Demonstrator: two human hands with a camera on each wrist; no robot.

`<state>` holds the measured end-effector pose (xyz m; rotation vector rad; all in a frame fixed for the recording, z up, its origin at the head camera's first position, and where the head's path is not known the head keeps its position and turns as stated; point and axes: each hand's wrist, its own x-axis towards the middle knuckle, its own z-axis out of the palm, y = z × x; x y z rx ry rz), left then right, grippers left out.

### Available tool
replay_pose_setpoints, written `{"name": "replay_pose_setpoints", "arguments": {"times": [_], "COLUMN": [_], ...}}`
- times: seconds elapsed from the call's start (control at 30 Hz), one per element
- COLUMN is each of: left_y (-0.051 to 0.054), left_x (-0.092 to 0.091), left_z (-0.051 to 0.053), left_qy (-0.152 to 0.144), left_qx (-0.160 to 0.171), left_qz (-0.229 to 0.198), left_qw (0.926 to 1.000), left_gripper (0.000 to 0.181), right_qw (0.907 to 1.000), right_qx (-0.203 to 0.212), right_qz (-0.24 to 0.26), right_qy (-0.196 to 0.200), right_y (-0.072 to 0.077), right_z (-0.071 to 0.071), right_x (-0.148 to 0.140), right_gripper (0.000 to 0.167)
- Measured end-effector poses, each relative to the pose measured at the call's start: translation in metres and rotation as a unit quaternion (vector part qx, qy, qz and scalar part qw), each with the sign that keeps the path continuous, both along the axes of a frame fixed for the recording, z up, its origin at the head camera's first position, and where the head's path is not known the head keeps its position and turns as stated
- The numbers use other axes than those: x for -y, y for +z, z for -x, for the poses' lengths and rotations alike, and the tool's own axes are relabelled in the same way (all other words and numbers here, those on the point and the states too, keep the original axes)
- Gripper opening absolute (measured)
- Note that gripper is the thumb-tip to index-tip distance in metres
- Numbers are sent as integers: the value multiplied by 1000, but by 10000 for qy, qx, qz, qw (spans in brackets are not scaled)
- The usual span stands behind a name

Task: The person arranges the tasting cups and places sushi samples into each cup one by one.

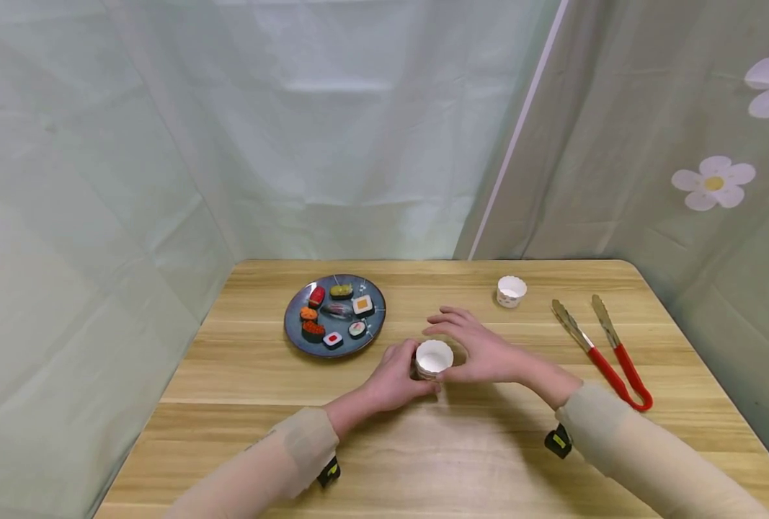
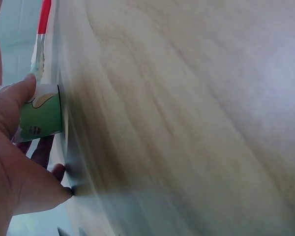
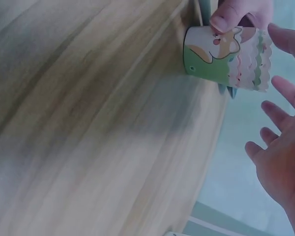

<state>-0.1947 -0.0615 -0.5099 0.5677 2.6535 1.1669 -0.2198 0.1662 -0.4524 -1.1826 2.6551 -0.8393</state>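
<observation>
Beyond and left of our left hand (image 1: 393,378) lies the sushi plate (image 1: 374,335). That hand grips the stack of paper cups (image 1: 434,357), rims up, between our hands. Our right hand (image 1: 484,353) is spread beside it, thumb close to the rims; we cannot tell whether it touches. We do best holding the stack lightly and pinching only the uppermost rim. Beyond the right hand stands a single cup (image 1: 511,291); tongs (image 1: 632,373) lie to that hand's right.

stacked paper cups (image 1: 434,360) — scalloped rims, animal print, upright, in left fingers (image 1: 402,353)
</observation>
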Motion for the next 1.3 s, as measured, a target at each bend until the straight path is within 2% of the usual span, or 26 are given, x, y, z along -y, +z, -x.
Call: {"name": "replay_pose_setpoints", "arguments": {"times": [0.3,0.6,0.93,1.3], "left_y": [-1,-1,1,3], "left_x": [3,3,2,2], "left_z": [1,2,3,3], "left_qy": [-149,-164,-132,-102], "left_qx": [104,352,475,595], "left_qz": [-21,-139,-178,-167], "left_qw": [9998,9991,9986,9980], "left_gripper": [69,74,78,79], "right_qw": [9989,9967,9950,9947], "right_qx": [-85,176,376,588], "right_qz": [-232,-464,-637,-565], "right_qy": [391,650,675,621], "right_y": [5,13,17,16], "right_z": [5,10,14,16], "right_x": [2,5,5,5], "right_gripper": [68,65,64,59]}}
